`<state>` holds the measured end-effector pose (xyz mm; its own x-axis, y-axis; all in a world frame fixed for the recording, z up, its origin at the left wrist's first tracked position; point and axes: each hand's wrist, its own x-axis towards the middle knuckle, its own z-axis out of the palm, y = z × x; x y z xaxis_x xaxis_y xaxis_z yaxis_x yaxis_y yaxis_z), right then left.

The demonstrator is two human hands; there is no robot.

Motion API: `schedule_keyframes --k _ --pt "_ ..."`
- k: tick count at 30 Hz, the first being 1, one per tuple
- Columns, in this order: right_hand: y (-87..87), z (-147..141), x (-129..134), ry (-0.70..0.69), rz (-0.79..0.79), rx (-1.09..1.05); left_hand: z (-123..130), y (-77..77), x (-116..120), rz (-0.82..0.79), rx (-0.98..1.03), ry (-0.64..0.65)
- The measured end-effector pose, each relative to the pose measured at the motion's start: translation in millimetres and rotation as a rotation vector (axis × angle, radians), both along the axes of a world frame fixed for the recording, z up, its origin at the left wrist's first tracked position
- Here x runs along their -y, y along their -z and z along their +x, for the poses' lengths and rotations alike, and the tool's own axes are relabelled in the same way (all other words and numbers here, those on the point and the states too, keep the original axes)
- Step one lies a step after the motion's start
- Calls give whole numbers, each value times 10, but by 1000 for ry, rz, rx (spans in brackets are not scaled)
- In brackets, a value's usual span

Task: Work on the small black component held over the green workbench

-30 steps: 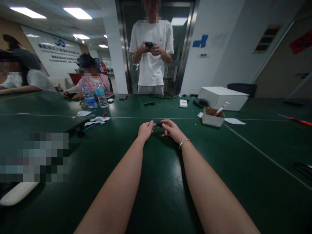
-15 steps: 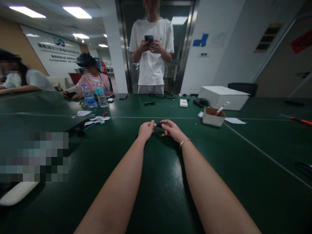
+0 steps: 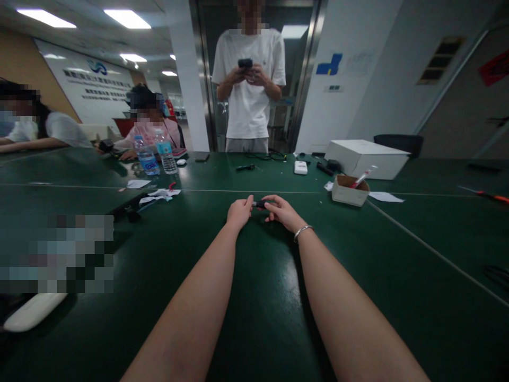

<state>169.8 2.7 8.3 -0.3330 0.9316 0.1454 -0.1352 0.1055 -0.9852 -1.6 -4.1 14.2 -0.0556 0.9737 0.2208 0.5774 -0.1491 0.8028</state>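
Both my hands meet over the green table (image 3: 262, 297), around a small black piece with a short silver end (image 3: 261, 203); its exact kind is too small to tell. My left hand (image 3: 239, 212) is closed, thumb and fingers pinching the silver end. From the other side, my right hand (image 3: 283, 212) grips the black part between thumb and index finger, its other fingers loosely curled. A silver bracelet (image 3: 303, 232) circles my right wrist. My fingers hide part of the piece.
Ahead to the right stand an open small box (image 3: 350, 197) with a pen-like item and a large white box (image 3: 368, 159). Two water bottles (image 3: 147, 156) and paper scraps (image 3: 161, 196) are at left. A person in white (image 3: 249, 90) stands opposite; others sit at left.
My hands keep their hold on the black piece, almost unmoved. The view has shifted very slightly. At left, the seated person in pink has moved a dark object a little leftward and up.
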Motion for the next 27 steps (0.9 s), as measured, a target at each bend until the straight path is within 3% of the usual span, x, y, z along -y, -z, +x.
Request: schedule_keyframes --k 11,27 --pt "-12 -10 11 66 -35 20 10 24 -23 5 -32 23" --pt "-32 -32 21 144 -48 56 4 239 -190 108 161 144"
